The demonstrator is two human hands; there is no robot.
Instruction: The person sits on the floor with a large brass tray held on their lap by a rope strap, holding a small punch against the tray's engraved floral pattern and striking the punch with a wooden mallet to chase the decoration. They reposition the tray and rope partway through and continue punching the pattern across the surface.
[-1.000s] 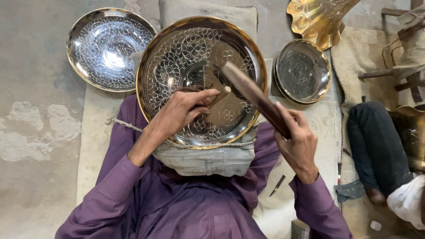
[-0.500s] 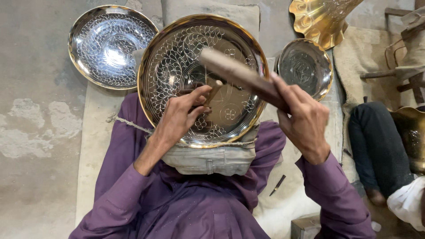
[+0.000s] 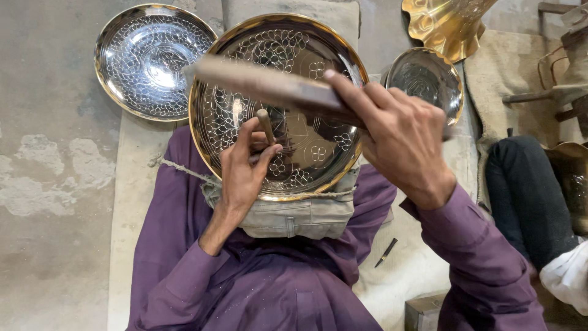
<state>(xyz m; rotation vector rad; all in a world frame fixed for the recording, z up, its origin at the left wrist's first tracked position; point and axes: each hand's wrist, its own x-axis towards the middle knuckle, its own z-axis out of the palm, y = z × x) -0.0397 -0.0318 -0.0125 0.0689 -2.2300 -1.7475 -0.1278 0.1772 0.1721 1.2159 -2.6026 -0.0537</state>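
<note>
A large round brass tray (image 3: pixel 245 43) with engraved flower patterns rests on a grey cloth pad (image 3: pixel 294 217) on my lap. My left hand (image 3: pixel 245 168) pinches a thin metal chisel (image 3: pixel 265 125), its tip standing on the tray's middle. My right hand (image 3: pixel 401 138) grips a long flat wooden mallet (image 3: pixel 263 86), raised across the tray above the chisel and blurred by motion. A cord (image 3: pixel 177 170) runs round the tray's lower rim.
A second engraved tray (image 3: pixel 150 58) lies at the upper left on the concrete floor. A smaller bowl-like dish (image 3: pixel 425 79) sits to the right, with a fluted brass vessel (image 3: pixel 441 21) above it. Another person's dark-trousered leg (image 3: pixel 527 199) is at the right. A small tool (image 3: pixel 386 252) lies on the mat.
My right hand has swung the wooden mallet up and leftward, from beside the tray to across it. My left hand has kept the chisel on the tray's middle. The view has come closer.
</note>
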